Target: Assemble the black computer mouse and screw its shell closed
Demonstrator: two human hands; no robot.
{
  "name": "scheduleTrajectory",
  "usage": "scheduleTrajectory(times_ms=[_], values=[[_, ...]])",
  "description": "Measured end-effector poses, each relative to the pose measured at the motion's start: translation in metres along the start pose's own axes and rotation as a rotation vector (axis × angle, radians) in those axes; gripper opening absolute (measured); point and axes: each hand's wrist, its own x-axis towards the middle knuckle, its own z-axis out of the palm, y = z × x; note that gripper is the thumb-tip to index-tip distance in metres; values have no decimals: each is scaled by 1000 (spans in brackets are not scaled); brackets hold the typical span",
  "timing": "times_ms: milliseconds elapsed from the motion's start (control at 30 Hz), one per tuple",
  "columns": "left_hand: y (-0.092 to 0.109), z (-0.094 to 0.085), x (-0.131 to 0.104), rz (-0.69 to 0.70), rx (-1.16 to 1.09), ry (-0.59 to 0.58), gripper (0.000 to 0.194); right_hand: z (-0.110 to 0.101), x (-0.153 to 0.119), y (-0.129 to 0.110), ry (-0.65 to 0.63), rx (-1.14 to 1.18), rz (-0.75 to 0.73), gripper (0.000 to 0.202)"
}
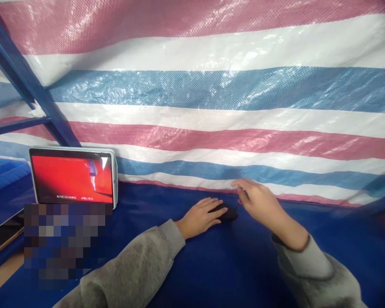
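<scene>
Small dark object lay on blue bench, near striped tarp. My left hand rested flat on object, grip loose, pinning rather than clasping. My right hand hovered just beside, fingers half curled; something small and reddish maybe pinched, could not tell. Step judged: steadying object. Next move wanted right fingertips brought precisely onto it. Tablet stood far left.
</scene>
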Motion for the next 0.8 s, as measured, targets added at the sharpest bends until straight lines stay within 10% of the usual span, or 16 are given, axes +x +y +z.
scheduleTrajectory(times_ms=[800], values=[[0,1,0,7,10,7,43,-2,-1,-4,-14,-59,37,35]])
